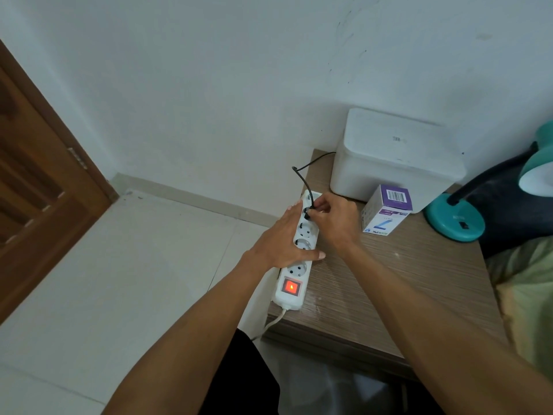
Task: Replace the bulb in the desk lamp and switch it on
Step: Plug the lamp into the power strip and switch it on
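A white power strip (294, 277) lies along the left edge of the wooden bedside table (389, 280), its red switch (291, 286) lit. My left hand (282, 238) presses flat on the strip and grips its side. My right hand (332, 218) pinches a black plug (308, 212) at a socket near the strip's far end; its black cord (303, 178) loops up and behind the white box. The teal desk lamp (454, 220) stands at the right, its shade (538, 172) partly out of frame. A purple-and-white bulb box (387, 211) sits between the lamp and my hand.
A white lidded box (398, 157) stands at the table's back against the wall. A wooden door (36, 175) is at the left, pale floor tiles (119, 280) below. Bedding (526, 295) lies at the right edge. The strip's white cable (273, 322) hangs off the table front.
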The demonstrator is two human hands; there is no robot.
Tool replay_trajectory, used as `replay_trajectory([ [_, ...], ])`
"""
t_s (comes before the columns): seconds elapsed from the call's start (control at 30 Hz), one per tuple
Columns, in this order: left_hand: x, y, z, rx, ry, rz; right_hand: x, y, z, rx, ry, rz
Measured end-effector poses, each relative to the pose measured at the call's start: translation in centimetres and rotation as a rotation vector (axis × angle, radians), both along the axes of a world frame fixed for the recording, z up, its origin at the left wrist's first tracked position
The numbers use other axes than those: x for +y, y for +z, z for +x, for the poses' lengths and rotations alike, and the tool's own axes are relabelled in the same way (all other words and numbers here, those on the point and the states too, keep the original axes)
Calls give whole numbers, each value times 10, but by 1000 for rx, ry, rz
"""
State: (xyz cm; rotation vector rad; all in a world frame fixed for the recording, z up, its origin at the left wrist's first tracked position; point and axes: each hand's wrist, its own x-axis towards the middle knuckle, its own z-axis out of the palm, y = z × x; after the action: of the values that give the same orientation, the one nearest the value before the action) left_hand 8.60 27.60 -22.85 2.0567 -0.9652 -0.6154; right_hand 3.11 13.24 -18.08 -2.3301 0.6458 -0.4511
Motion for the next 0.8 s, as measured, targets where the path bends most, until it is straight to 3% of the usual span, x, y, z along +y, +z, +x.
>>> replay_trajectory([
  [0.53,-4,-8,5,-57,20,23,2,1,3,87,-28,16],
  [0.8,-2,-3,5,-116,3,150,7,13,-16,158,30,-28],
])
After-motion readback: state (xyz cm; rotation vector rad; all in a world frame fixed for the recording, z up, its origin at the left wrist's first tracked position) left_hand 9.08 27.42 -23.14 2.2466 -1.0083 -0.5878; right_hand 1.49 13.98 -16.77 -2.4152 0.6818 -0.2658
